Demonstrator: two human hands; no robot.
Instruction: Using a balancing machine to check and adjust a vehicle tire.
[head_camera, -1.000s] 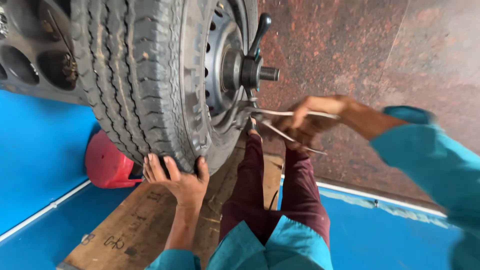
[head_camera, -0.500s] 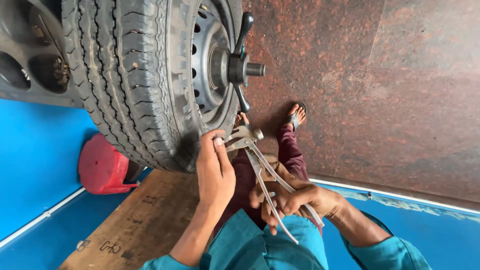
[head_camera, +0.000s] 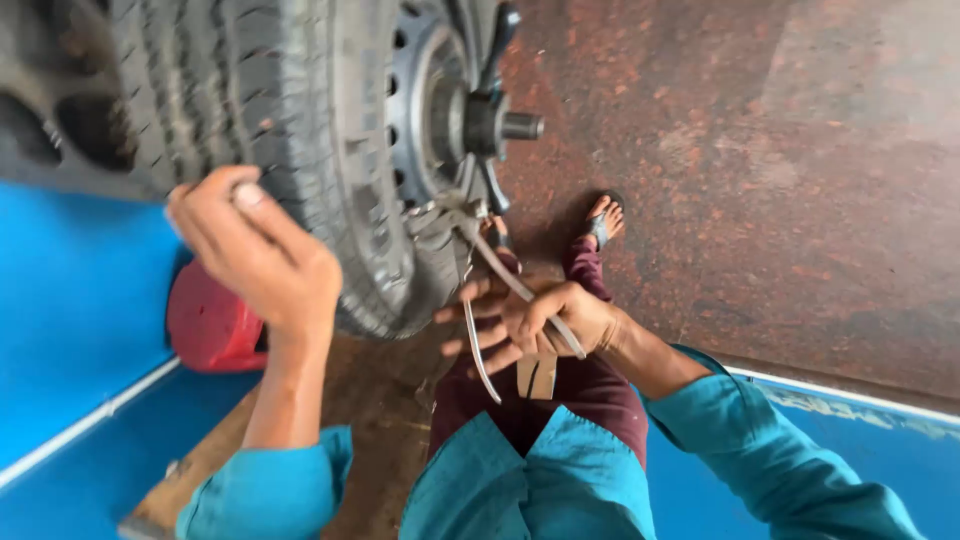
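Two plier handles slant down-right from rim.

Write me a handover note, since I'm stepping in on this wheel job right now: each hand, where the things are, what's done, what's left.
Left hand: raised against the tyre tread, holding nothing that shows.
Right hand: fingers closed round the handles of the plier-like tool.
Tool's head sits at the wheel rim edge, low on the wheel's face; what it grips is too small to tell.
Wheel is mounted on a shaft with a hub clamp. Red object sits behind the tyre.
Done: tool placed at rim.
Left: likely working the rim edge with it.
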